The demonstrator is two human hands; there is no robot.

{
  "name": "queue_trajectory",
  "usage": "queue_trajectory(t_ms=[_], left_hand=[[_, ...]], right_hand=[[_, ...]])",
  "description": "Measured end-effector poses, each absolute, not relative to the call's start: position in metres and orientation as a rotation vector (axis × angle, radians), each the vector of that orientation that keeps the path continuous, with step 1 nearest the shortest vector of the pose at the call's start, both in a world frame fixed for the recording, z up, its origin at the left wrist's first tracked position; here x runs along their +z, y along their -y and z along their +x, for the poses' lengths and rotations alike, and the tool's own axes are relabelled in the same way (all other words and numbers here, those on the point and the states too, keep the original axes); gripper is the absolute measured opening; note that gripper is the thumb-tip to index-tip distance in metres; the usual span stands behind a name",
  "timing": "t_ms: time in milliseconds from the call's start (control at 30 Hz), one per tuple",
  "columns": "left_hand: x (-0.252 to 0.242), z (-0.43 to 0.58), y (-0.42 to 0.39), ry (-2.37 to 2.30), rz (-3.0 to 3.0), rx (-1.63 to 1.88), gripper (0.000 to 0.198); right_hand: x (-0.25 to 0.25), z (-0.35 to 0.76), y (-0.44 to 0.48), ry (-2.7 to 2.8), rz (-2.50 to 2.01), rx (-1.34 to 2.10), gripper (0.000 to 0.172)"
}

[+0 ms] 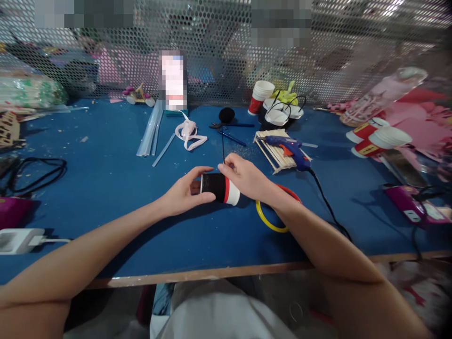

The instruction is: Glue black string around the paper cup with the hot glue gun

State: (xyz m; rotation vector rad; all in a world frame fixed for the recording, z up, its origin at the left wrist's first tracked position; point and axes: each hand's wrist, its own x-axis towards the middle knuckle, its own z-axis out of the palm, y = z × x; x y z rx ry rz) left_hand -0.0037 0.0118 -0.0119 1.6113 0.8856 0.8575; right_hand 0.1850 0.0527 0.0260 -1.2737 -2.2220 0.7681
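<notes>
- White charger block (16, 240) at far left edge of blue table (106, 188); black cable (42, 169) looped behind it.
- Clear glue sticks (151, 132) and a pale ribbon (189, 134) lie further back, left of centre.
- Left hand (183, 193) wraps its fingers around the open end of the paper cup (221, 187).
- Cup lies on its side at table centre, black-covered body with red band and white rim, held between both hands.
- Right hand (247, 178) grips the cup's other end and pinches a thin black stick (223, 148) that stands upright.
- Yellow and red rings (271, 221) under the right wrist.
- Blue glue gun (291, 148) rests on wooden sticks (277, 153).
- Stacked paper cups (377, 136) far right.
</notes>
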Motion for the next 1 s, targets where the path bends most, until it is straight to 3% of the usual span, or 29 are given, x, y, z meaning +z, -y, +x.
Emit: queue_trajectory(t_ms=[133,633,767,1000], left_hand=[[-0.014,-0.002,-0.012,-0.903,1.534,0.864,0.052],[-0.012,-0.002,-0.008,-0.845,2.128,0.94,0.047],[-0.01,-0.001,-0.005,-0.834,2.198,0.913,0.053],[0.0,-0.001,-0.001,-0.855,2.421,0.723,0.056]], right_hand=[[0.025,0.183,-0.05,2.225,-1.221,0.726,0.023],[0.028,0.191,-0.065,2.009,-1.061,1.071,0.026],[0.028,0.186,-0.065,1.989,-1.008,1.128,0.027],[0.016,0.181,-0.071,2.181,-1.128,0.953,0.029]])
